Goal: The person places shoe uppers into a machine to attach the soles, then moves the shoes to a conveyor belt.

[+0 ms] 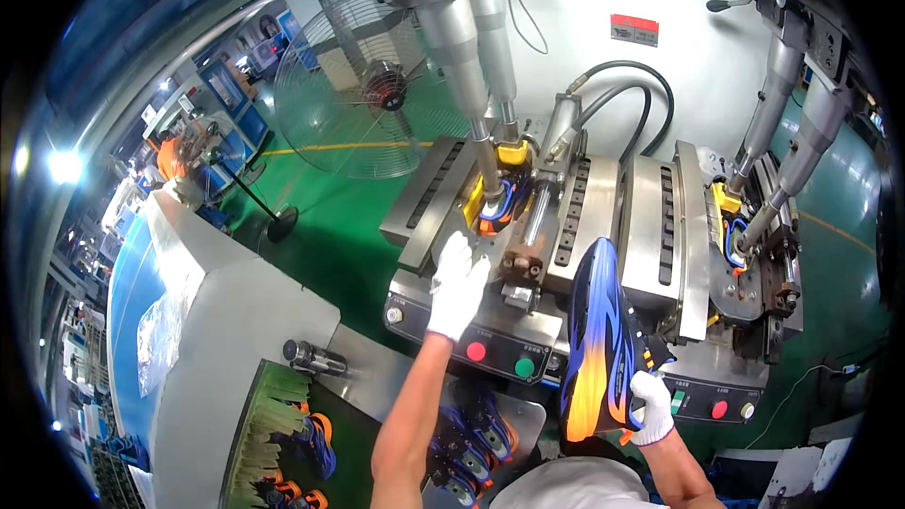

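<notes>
My right hand (650, 409), in a white glove, is closed around the heel end of a sneaker (603, 349). The sneaker stands on end with its blue and orange sole turned outward, in front of the machine's middle. My left hand (457, 287), also gloved, reaches forward with its fingers stretched out and holds nothing. It is nearest to the left pressing station, where another sneaker (498, 212) sits under the metal press rods. A further sneaker (733, 238) sits under the rods of the right station (787, 132).
Red (476, 352) and green (523, 368) buttons line the machine's front panel. Several sneakers (471, 443) lie on a metal shelf below, others (316, 443) beside a green brush strip (259, 434). A large fan (377, 85) stands behind at left. Farther off is another person (172, 160).
</notes>
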A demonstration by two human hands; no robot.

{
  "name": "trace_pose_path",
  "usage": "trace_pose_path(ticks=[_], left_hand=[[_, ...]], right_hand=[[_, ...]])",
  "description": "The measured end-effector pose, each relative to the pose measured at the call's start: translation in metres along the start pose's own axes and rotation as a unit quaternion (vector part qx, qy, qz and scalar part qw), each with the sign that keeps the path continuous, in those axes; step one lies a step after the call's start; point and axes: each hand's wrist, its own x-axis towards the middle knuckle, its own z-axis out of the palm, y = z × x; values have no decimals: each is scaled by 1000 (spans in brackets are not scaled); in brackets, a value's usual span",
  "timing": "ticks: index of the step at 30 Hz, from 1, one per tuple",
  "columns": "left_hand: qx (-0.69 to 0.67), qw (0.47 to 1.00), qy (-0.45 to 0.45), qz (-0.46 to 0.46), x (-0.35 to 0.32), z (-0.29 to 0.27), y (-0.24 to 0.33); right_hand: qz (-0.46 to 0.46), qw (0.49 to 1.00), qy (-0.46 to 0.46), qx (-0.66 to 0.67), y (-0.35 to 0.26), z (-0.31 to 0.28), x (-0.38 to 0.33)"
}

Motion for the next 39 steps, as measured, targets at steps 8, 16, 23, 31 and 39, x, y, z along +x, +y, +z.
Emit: trace_pose_path(ticks=[8,16,23,31,39], left_hand=[[292,956,-33,-4,107,39,-53],[497,864,-65,-44,185,91,-98],[483,874,-58,-3,206,70,-63],[203,973,103,45,53,-45,49],[218,894,350,-173,-226,-176,22]], right_hand=[[-41,998,44,29,-21,-13,-4],[-37,987,106,-113,-24,-27,-4],[32,954,149,-260,-19,-36,-8],[-54,990,82,-103,6,31,105],[-104,951,83,-278,64,161,405]])
